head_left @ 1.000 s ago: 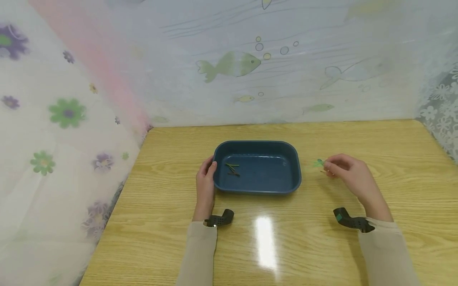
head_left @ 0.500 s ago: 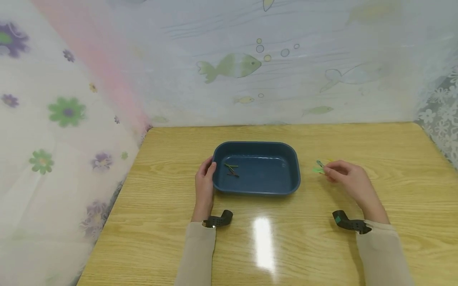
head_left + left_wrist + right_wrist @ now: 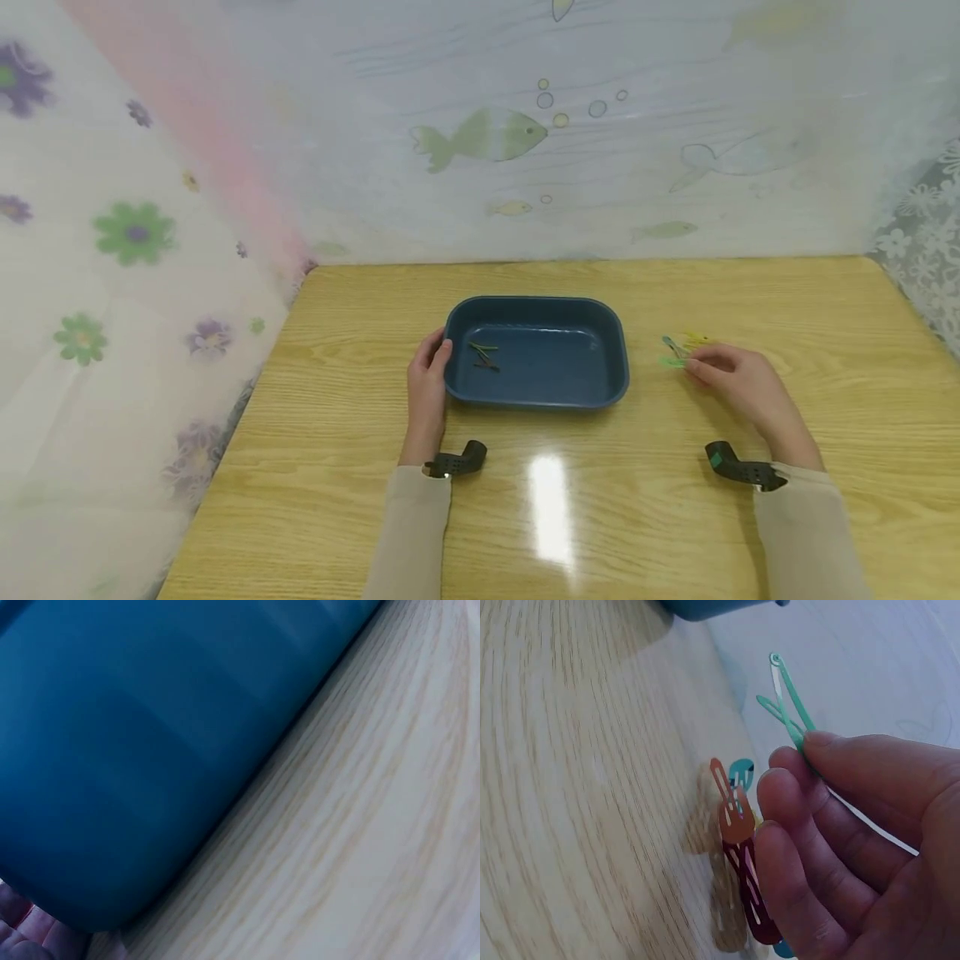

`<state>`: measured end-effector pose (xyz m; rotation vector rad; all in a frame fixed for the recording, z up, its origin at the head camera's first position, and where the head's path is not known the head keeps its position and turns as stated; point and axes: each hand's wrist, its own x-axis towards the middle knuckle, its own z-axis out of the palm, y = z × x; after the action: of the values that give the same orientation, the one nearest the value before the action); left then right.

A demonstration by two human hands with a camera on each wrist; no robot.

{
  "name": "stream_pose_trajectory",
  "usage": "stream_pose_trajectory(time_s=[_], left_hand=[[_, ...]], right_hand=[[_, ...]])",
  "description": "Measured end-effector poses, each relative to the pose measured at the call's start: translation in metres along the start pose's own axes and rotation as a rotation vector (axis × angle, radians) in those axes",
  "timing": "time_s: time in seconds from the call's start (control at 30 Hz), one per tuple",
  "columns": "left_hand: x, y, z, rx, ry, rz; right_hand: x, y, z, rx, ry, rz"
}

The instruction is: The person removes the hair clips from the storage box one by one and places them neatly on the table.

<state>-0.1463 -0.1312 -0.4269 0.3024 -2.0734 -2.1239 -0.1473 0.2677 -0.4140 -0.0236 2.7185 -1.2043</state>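
Note:
A blue plastic basin [image 3: 555,371] stands mid-table. My left hand [image 3: 427,387] grips its left end, thumb over the rim; in the left wrist view part of that hand [image 3: 34,934] shows at the basin's corner. My right hand [image 3: 742,387] is right of the basin. Its thumb and index finger pinch a light green snap hair clip [image 3: 798,697], tilted upward. Below the fingers, in the right wrist view, lie an orange hair clip [image 3: 737,825], a dark red hair clip [image 3: 761,919] and a teal hair clip [image 3: 741,774]. Yellow clips [image 3: 696,338] are partly hidden by the hand.
Several thin green and brown pieces [image 3: 485,354] lie inside the basin at its left side; they look like clips. The wooden table [image 3: 337,500] meets a fish-patterned curtain [image 3: 360,167] behind. A flowered curtain [image 3: 150,333] hangs at the left.
My right hand has shifted slightly right and toward me. More of the yellow and teal clips shows beside its fingers. The left hand stays at the basin.

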Motion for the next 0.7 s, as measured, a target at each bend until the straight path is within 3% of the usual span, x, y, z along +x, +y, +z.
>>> stream_pose_trajectory(time_s=[0.17,0.7], left_hand=[[-0.0037,0.0053,0.0014,0.005,0.001,0.002],[-0.0035,0.0034,0.0026,-0.004,-0.001,0.013]], right_hand=[[-0.0009,0.0038,-0.0011,-0.014,-0.011,0.006],[0.0002,0.0104,-0.0024,-0.097,-0.014,-0.012]])
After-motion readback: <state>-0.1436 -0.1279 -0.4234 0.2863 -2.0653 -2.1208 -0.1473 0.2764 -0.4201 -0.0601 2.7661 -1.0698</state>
